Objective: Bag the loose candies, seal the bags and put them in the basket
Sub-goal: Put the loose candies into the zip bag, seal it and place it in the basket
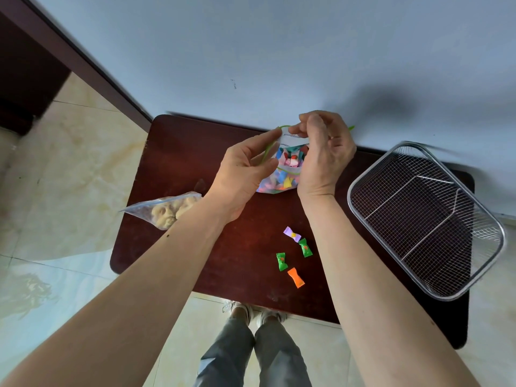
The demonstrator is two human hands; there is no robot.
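My left hand [245, 169] and right hand [321, 152] pinch the mouth of the candy bag [279, 180], still unsealed. Four loose candies [294, 254] lie nearer me than it. The basket [391, 174], right of it, holds nothing.

I see a dark wood table [178, 152] against the wall. At its 3 o'clock side sits a wire basket [424, 219], overhanging the edge. At 9 o'clock lies a clear bag [164, 209] of pale snacks, part off the edge. Toward 5 o'clock lie four loose candies: purple [291, 234], green [305, 247], green [282, 261], orange [296, 277]. At 12 o'clock, a bag of candies [279, 182].
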